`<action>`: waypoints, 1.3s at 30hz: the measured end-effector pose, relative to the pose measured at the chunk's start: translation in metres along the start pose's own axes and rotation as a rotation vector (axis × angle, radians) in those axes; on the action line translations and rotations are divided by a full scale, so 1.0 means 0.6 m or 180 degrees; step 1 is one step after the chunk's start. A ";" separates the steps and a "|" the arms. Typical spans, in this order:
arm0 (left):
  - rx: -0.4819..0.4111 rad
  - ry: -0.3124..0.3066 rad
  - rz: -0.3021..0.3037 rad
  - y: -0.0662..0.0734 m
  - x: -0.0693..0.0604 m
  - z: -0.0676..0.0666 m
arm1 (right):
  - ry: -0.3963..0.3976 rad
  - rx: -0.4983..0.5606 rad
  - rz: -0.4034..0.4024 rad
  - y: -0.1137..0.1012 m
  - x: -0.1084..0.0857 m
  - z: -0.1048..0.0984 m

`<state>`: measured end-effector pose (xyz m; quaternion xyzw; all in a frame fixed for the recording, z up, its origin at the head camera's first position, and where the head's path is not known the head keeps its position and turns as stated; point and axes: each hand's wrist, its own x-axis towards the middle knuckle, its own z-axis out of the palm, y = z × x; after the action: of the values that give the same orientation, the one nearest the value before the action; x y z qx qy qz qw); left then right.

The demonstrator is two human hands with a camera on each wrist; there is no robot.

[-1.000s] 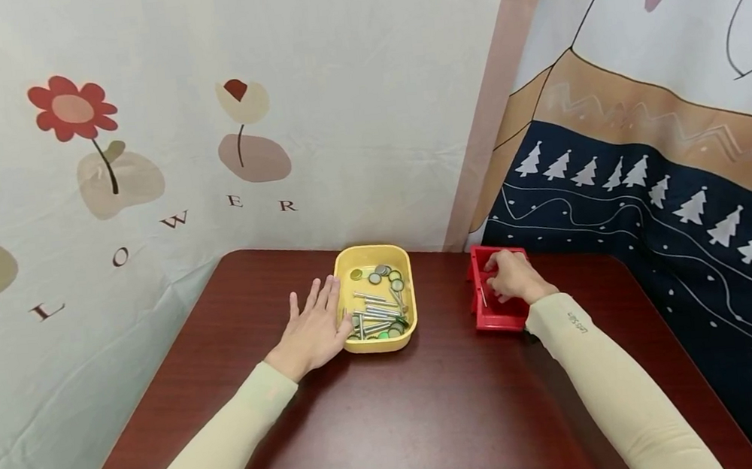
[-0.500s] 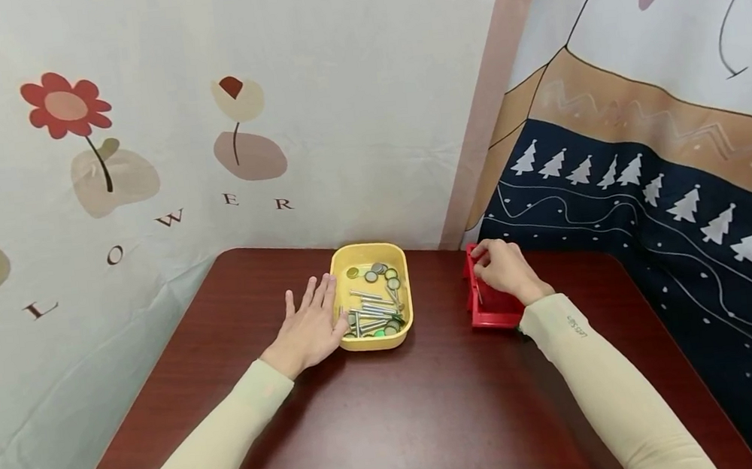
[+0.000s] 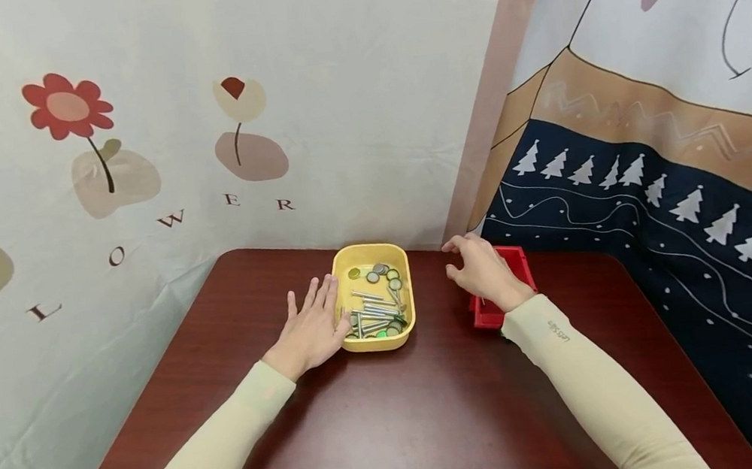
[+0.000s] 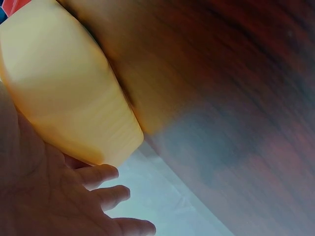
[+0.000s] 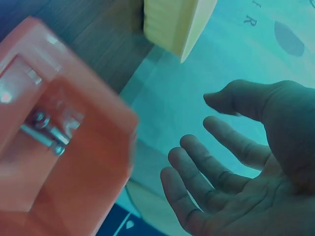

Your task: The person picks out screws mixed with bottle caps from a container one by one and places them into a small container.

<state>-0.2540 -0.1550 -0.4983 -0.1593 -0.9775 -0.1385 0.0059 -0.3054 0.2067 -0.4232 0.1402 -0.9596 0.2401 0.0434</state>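
Note:
A yellow plastic bin (image 3: 378, 344) stands at the back middle of the table. In it lie several metal bolts (image 3: 378, 314) and several small round discs (image 3: 381, 270), grey, yellowish and green. My left hand (image 3: 309, 331) rests along the bin's left side, fingers straight and spread. To the right sits a red plastic bin (image 3: 520, 264), with a few metal bolts (image 5: 47, 132) in it in the right wrist view. My right hand (image 3: 485, 273) is above the red bin's left edge, thumb and fingers apart, holding nothing. It hides part of that bin in the head view.
The dark brown tabletop (image 3: 381, 430) extends in front of both bins. Behind it hangs a pale cloth (image 3: 355, 153) printed with flowers and letters. A navy cloth (image 3: 692, 272) with white trees hangs on the right.
My right hand has come up out of the red bin and shifted left over its edge, its fingers now spread apart. The left hand stays against the yellow bin.

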 end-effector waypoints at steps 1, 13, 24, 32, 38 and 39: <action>-0.0005 -0.0003 0.0004 0.000 -0.001 0.000 | -0.0015 -0.0021 -0.0028 -0.004 0.001 0.002; 0.0047 0.0041 0.0019 0.000 0.002 -0.003 | -0.0381 -0.0420 -0.0573 -0.047 0.016 0.029; 0.0066 0.0013 0.0014 -0.002 -0.001 -0.001 | -0.0846 -0.0694 -0.1006 -0.096 0.036 0.065; 0.0070 0.0011 0.0007 -0.004 0.003 0.000 | -0.1283 -0.0887 -0.1086 -0.132 0.054 0.091; 0.0070 0.0017 0.0003 -0.003 0.002 0.001 | -0.1594 -0.1211 -0.0973 -0.164 0.062 0.109; 0.0069 0.0016 0.0000 -0.003 0.002 0.001 | -0.1621 -0.1304 -0.0986 -0.170 0.062 0.111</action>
<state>-0.2560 -0.1561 -0.4992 -0.1589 -0.9789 -0.1282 0.0101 -0.3127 0.0795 -0.4305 0.3277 -0.9352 -0.0093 -0.1340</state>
